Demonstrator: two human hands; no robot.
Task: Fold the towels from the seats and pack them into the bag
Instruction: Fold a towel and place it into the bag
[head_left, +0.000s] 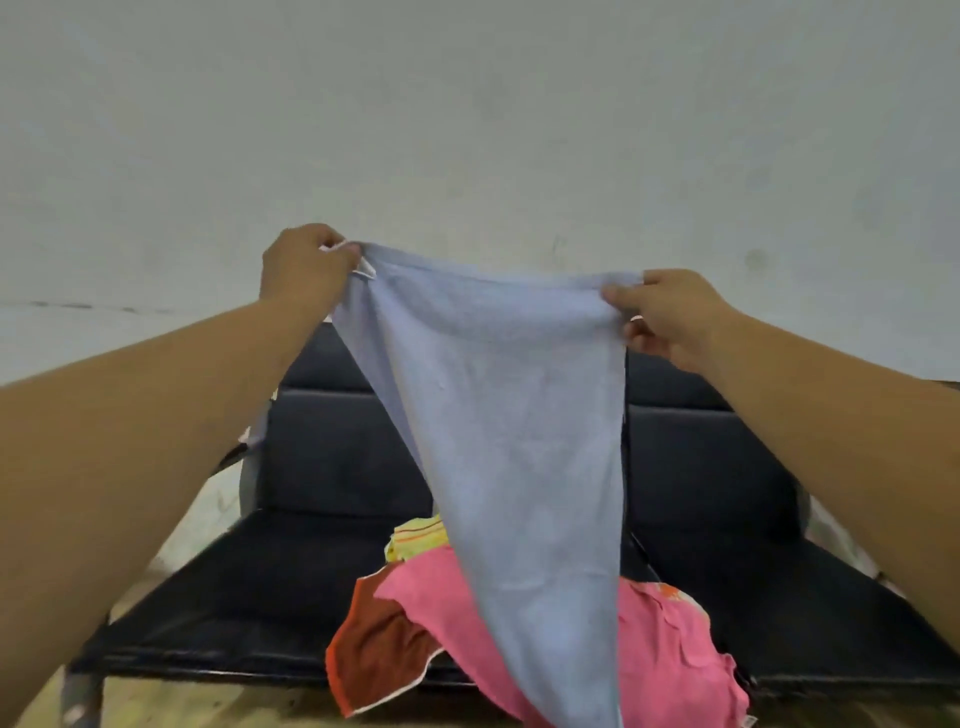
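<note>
Against pale wall (467, 104), left hand (304, 267) and right hand (670, 317) pinch top edge of blue towel (509, 415) above seats (322, 467).

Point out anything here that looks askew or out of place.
The blue towel, pinched by the left hand and right hand, hangs lopsided, tapering to a point instead of square. Below it, the pink towel and red towel lie crumpled, spilling over the front edge of the seat.

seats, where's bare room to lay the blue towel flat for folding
Bare: the left seat cushion, from its outer edge to the red towel, and the right seat cushion beyond the pink towel. Crowded: the middle front, where those and the yellow towel pile behind the hanging blue towel.
</note>
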